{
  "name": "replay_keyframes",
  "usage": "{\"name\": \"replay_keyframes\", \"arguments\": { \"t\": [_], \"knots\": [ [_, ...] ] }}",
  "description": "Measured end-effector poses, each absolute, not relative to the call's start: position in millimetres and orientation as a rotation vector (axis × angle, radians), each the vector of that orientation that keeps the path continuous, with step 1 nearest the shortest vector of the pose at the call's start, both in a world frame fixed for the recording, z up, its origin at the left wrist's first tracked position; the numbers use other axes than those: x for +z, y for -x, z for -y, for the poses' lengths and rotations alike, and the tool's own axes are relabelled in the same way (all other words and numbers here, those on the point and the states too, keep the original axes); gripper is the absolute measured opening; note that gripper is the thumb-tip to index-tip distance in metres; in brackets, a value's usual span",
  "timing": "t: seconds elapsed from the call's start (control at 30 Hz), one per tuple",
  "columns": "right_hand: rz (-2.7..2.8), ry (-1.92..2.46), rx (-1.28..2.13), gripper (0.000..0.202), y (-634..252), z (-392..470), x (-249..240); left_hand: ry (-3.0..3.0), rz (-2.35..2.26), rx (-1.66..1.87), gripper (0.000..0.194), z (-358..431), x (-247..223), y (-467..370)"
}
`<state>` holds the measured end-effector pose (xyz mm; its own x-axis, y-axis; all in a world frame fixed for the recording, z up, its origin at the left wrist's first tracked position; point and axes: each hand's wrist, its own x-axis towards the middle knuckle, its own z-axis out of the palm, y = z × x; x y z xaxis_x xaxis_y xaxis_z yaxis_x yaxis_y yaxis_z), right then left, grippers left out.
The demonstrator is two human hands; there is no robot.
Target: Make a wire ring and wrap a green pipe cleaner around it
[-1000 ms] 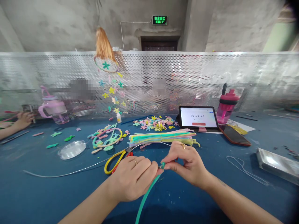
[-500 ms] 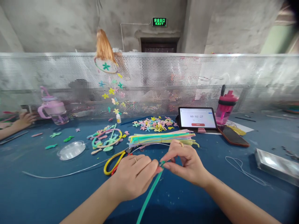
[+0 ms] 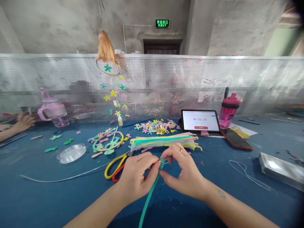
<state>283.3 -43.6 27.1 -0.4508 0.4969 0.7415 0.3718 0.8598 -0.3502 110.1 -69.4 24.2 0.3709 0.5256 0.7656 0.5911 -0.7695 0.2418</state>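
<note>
A green fuzzy stem hangs down toward the near edge, its upper end bent round a thin wire between my hands. My left hand pinches the stem's upper end with thumb and forefinger. At the other side of the bend, my right hand has its thumb and fingertips closed on the green loop and the wire. Scissors with yellow and red handles lie beside my left hand. Beyond my hands lies a bundle of pastel stems. A long thin wire stretches out to the left.
Behind the bundle are small fuzzy flowers, with a tablet to their right. A wrapped hoop and a clear lid lie left. A phone, metal box and pink bottle stand or lie right. Another person's hand is far left.
The green stem's end now shows as a larger bend between my fingertips. My left hand has turned slightly, and my right hand has shifted a little left. The wire arc above my hands no longer shows.
</note>
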Motion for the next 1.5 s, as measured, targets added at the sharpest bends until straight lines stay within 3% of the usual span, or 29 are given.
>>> {"name": "replay_keyframes", "arguments": {
  "t": [0.2, 0.33, 0.43, 0.6, 0.87, 1.1, 1.2, 1.37, 1.5],
  "knots": [
    [1.905, 0.549, -0.33, 0.02, -289, 56, 26, 2.446, 1.087, -1.507, 0.008, 72, 28, -114],
    [2.171, 0.684, 0.234, 0.009, -283, 57, 23, 2.359, 1.126, -1.605, 0.009, 76, 32, -113],
    [2.095, 0.691, 0.767, 0.019, -275, 53, 20, 2.4, 1.176, -1.599, 0.013, 78, 34, -114],
    [1.976, 0.642, 1.136, 0.029, -274, 51, 19, 2.466, 1.343, -1.646, 0.024, 77, 35, -112],
    [2.311, 0.763, 0.536, 0.019, -284, 38, 19, 2.543, 1.59, -1.86, 0.028, 69, 33, -109],
    [2.385, 0.818, 0.399, 0.017, -283, 39, 18, 2.548, 1.652, -1.931, 0.029, 68, 34, -108],
    [2.409, 0.746, 0.616, 0.02, -289, 41, 29, 2.563, 1.652, -1.961, 0.03, 66, 32, -105],
    [2.171, 0.402, 1.363, 0.022, -303, 38, 38, 2.525, 1.701, -2.001, 0.03, 59, 28, -99],
    [1.835, 0.222, 1.413, 0.02, -304, 34, 38, 2.526, 1.696, -1.963, 0.03, 58, 29, -97]
  ]
}}
